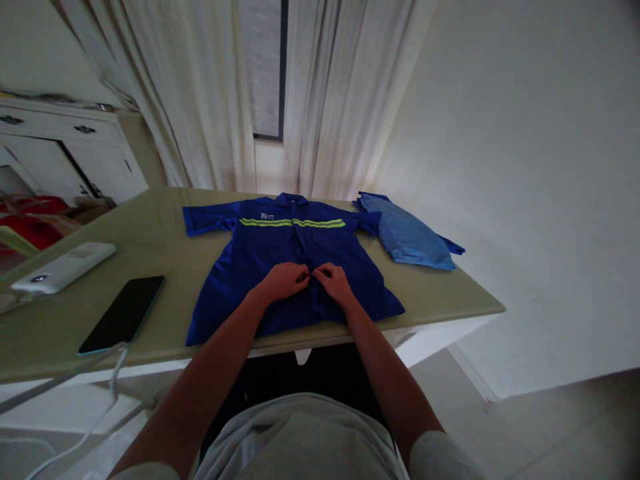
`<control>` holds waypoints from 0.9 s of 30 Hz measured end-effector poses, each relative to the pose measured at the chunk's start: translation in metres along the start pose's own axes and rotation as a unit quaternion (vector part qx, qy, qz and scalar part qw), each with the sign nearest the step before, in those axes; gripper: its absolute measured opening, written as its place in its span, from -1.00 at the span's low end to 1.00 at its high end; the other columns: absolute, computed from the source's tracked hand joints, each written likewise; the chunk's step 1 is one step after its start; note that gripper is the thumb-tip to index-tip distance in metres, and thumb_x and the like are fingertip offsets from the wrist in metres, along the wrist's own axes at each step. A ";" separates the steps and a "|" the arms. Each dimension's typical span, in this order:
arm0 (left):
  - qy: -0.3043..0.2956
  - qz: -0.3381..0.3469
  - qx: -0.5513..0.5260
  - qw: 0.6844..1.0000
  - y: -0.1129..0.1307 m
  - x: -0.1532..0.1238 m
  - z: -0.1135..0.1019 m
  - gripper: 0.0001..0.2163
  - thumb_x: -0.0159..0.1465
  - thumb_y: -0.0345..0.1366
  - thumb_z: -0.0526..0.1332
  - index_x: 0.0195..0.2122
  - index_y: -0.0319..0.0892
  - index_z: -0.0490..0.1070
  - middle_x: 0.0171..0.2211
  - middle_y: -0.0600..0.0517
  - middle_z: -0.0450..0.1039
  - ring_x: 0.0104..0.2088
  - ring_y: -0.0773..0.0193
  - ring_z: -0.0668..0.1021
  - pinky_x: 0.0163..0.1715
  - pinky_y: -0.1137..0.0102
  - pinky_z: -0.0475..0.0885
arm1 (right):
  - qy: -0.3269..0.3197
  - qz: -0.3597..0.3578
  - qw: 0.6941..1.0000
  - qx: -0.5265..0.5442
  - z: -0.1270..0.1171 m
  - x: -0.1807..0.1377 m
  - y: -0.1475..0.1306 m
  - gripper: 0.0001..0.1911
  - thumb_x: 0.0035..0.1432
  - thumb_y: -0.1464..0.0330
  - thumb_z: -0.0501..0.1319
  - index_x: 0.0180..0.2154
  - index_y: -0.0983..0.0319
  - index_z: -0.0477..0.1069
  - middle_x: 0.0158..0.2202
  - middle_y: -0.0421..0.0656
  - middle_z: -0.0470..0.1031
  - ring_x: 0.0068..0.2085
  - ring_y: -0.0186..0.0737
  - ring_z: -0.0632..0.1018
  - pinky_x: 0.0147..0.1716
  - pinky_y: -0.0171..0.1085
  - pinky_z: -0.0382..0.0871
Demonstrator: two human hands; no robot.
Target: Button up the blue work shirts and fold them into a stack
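A dark blue work shirt (260,250) with a yellow-green reflective stripe lies spread flat, front up, on the pale green table (165,233). My left hand (283,280) and my right hand (334,281) meet at the shirt's front opening, near its lower middle. Both have fingers curled and pinched on the fabric edges there. The fingertips nearly touch each other. What exactly they pinch, a button or just cloth, is too small to make out.
A folded lighter blue garment (407,233) lies at the table's far right. A black phone (123,313) with a white cable and a white power bank (63,267) lie at the left. White curtains, a window and a white cabinet (65,150) stand behind.
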State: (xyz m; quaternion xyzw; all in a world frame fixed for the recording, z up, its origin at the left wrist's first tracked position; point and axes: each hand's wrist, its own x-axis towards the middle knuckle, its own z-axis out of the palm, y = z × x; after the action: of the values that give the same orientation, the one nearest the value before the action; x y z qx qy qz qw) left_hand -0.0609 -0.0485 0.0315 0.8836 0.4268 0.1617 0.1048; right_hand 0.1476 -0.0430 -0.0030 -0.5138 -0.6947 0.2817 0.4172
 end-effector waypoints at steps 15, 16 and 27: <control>-0.050 -0.015 0.086 0.995 0.023 -0.006 0.012 -0.71 0.48 -0.10 0.04 -0.13 -0.13 0.49 -0.18 -0.17 0.63 -0.18 -0.03 0.66 -0.24 0.24 0.44 | -0.091 -0.026 0.989 -0.114 -0.012 -0.003 -0.014 -0.74 0.11 0.54 0.20 -0.29 0.14 0.62 -0.41 -0.21 0.58 -0.37 -0.21 0.52 -0.29 -0.27 0.32; -0.057 -0.016 0.095 0.994 0.029 -0.009 0.013 -0.69 0.48 -0.11 0.02 -0.09 -0.14 0.49 -0.16 -0.20 0.63 -0.17 -0.06 0.67 -0.23 0.21 0.46 | -0.107 -0.025 0.985 -0.133 -0.014 -0.003 -0.017 -0.77 0.14 0.52 0.22 -0.33 0.13 0.62 -0.42 -0.20 0.57 -0.38 -0.20 0.52 -0.30 -0.26 0.30; -0.115 0.005 0.008 0.993 0.045 -0.038 0.006 -0.76 0.46 -0.22 0.05 -0.12 -0.18 0.49 -0.08 -0.20 0.61 -0.11 0.01 0.65 -0.12 0.22 0.48 | -0.091 0.041 0.960 -0.261 0.009 0.006 -0.050 -0.58 0.04 -0.02 0.49 -0.35 0.19 0.56 -0.08 0.05 0.49 -0.13 0.10 0.61 -0.15 -0.08 0.40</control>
State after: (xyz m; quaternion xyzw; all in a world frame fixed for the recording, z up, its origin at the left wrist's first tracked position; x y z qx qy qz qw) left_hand -0.0482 -0.1060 0.0330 0.8994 0.4085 0.0557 0.1451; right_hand 0.1155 -0.0529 0.0355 -0.6056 -0.7570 0.1528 0.1917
